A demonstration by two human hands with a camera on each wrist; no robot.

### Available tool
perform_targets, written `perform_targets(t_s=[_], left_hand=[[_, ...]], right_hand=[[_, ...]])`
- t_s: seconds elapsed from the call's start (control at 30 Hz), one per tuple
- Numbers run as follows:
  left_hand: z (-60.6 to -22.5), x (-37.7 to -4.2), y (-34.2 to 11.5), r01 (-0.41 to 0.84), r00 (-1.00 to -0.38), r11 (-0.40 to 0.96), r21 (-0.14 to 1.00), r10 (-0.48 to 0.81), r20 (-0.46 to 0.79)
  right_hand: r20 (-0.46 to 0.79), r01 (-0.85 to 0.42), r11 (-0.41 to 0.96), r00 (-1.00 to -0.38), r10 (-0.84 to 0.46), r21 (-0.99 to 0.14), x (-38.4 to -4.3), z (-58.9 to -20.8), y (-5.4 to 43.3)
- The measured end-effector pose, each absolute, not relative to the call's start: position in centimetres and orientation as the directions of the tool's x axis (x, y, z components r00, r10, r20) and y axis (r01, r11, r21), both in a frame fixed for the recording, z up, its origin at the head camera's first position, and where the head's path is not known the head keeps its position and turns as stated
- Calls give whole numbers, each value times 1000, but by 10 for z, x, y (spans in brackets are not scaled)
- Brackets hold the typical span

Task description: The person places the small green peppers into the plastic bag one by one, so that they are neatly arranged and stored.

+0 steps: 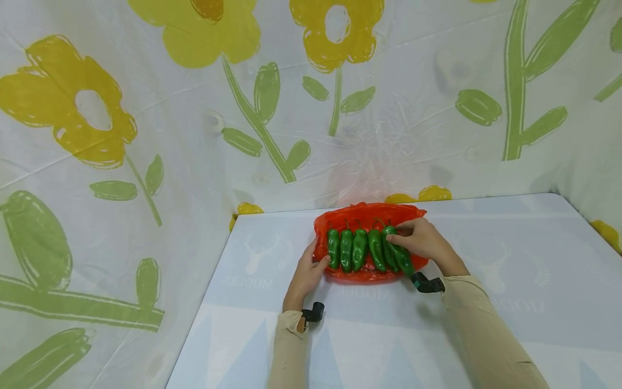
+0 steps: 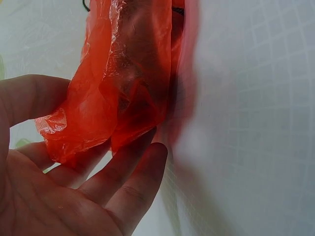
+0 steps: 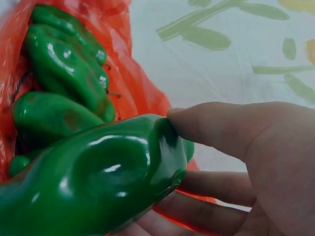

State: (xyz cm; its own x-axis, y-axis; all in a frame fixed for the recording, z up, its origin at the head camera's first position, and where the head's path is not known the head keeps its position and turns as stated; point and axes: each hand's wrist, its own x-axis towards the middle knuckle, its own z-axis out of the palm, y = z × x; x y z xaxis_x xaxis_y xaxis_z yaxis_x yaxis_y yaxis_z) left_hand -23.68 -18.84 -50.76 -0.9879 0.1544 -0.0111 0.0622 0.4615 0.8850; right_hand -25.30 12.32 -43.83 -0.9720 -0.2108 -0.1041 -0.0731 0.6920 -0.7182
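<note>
A red plastic bag (image 1: 366, 277) lies spread at the table's far side, with several green peppers (image 1: 360, 249) side by side on it, stems away from me. My right hand (image 1: 424, 239) pinches the stem end of the rightmost green pepper (image 3: 106, 172) between thumb and fingers. This pepper slants over its neighbour, its tip towards the lower right. At the bag's left end is my left hand (image 1: 307, 273). In the left wrist view its thumb (image 2: 39, 96) lies on one side of the crumpled red plastic (image 2: 98, 105) and its fingers curl under the other.
The white and pale blue table (image 1: 252, 313) carries printed deer heads. Behind it and to the left hangs a sheet (image 1: 301, 32) with yellow flowers and green leaves. A black camera (image 1: 427, 282) sits on my right wrist, another (image 1: 315, 312) on my left.
</note>
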Motion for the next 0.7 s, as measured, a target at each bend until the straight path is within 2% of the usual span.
perform_targets(t_s=[0.7], left_hand=[[-509, -237, -191, 96, -982, 427, 899, 186, 16]], right_hand=[[-219, 91, 763, -973, -67, -640, -264, -443, 129]])
